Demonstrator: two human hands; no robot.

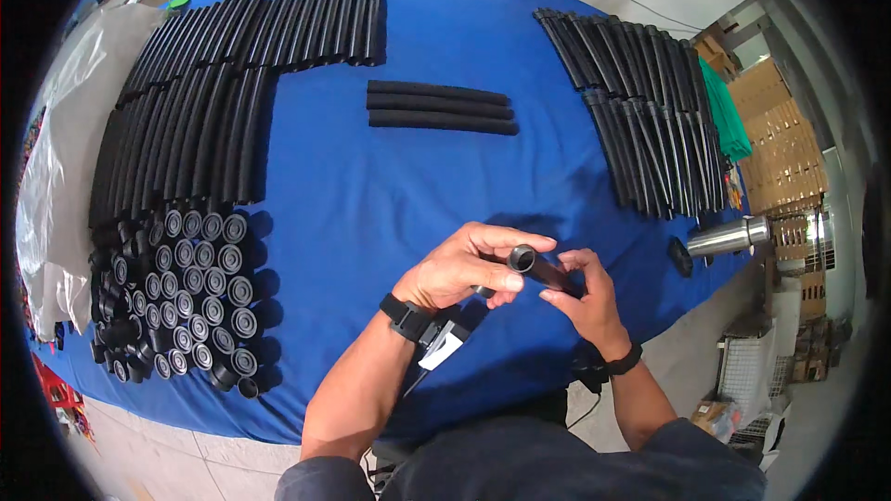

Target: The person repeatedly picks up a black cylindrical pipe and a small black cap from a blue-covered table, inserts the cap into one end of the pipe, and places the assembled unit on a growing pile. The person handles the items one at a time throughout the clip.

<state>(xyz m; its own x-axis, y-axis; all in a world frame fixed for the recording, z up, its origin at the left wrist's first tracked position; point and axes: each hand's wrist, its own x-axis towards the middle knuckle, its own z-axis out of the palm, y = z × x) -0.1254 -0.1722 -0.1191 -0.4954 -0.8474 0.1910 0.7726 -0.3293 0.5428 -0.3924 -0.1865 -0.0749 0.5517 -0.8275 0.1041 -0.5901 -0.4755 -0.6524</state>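
Note:
A short black tube [549,274] is held between both hands above the blue-covered table, its hollow round end turned up toward me. My left hand [464,264] pinches it close to that open end. A small dark round piece [483,291] shows under the left fingers; its kind is unclear. My right hand [591,301] grips the tube's other end between thumb and fingers, hiding part of it. Beyond my hands, three black foam-like tubes [441,104] lie side by side on the blue cloth [418,186].
Rows of black tubes [186,130] cover the far left, with many round black caps [193,278] in front of them. More slim black tubes [650,111] lie at the right. Nearby are a steel flask [729,237], a green cloth [724,111] and clear plastic sheeting [65,167].

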